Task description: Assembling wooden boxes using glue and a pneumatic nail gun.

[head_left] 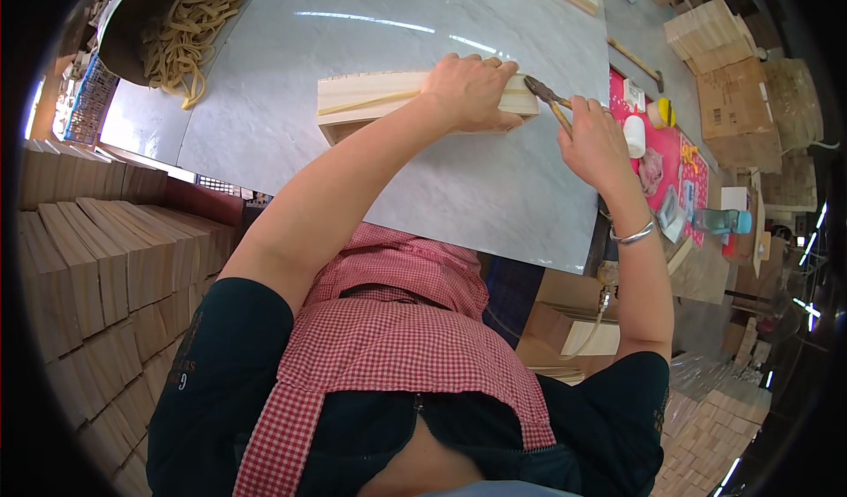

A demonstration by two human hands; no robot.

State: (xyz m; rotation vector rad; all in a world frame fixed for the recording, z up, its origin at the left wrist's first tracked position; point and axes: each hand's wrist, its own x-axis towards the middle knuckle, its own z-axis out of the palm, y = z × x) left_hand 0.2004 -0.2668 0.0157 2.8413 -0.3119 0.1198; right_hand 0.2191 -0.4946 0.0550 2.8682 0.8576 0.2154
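A pale wooden box [375, 88] lies on the grey marbled tabletop, with a yellow rubber band [366, 104] stretched along it. My left hand [472, 91] grips the box near its right end, fingers over the far side and thumb toward the near side. Pliers [549, 96] with dark jaws and yellowish handles are in my right hand [593, 140], its fingers closed round the handles. Their jaws are at the far right corner of the box; whether they pinch anything there I cannot tell.
A bin [132, 29] of yellow rubber bands stands at the far left. Stacked wooden boards [97, 259] fill the left side. A hammer [637, 63], a white bottle [633, 137] and a blue-capped bottle [723, 222] lie to the right, near cardboard boxes [737, 100].
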